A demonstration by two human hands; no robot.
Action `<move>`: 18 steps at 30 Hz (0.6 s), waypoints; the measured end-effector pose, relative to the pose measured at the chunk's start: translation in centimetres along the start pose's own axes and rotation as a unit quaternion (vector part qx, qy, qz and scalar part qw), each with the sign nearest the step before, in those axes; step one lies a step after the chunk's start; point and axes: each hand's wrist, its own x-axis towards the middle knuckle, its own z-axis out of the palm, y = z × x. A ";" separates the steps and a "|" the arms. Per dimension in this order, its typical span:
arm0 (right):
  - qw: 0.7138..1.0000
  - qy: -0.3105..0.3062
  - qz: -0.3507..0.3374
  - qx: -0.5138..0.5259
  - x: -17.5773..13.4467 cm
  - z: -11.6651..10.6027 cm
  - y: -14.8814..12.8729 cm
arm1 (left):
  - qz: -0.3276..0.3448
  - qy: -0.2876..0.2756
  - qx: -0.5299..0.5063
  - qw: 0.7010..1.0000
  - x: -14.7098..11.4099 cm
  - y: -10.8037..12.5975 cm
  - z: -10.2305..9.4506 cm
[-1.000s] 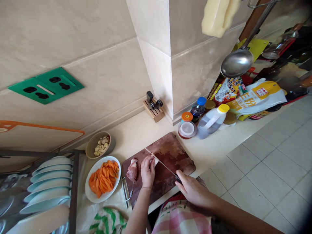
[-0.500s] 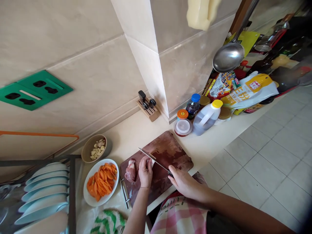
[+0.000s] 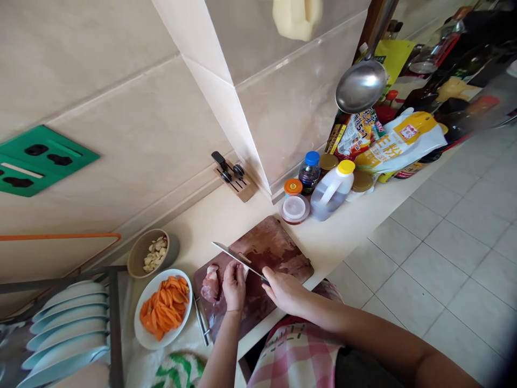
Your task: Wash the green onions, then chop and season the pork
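My right hand grips the handle of a kitchen knife, whose blade slants up and left over the brown cutting board. Under my left hand, curled fingers press on a piece of meat, mostly hidden by the hand and the blade. The knife lies right beside those fingertips. A second chunk of raw meat rests on the board to the left of my left hand. One thin slice shows just beyond the blade.
Left of the board stand a plate of sliced carrots, a bowl of garlic cloves and a dish rack. A knife block is by the wall. Jars and a yellow-capped jug line the right; a ladle hangs above.
The whole view has shifted, so most things sit slightly further left. The knife's blade lies a little flatter, with more of it reaching past my left fingers. Both hands keep their holds.
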 end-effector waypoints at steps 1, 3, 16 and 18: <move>1.000 0.000 0.000 0.000 0.1 -0.1 0.0 | -0.003 0.001 0.002 1.000 0.0 0.0 0.0; 1.000 -0.004 -0.001 0.008 -0.3 -0.3 0.3 | -0.004 0.000 0.000 1.000 0.0 0.0 0.0; 0.999 -0.017 0.000 0.032 -0.3 -0.2 1.3 | -0.011 -0.004 -0.001 1.000 0.2 0.8 -0.2; 0.999 -0.019 -0.001 0.039 -0.6 -0.2 1.7 | -0.011 0.000 -0.005 1.000 0.2 0.8 -0.2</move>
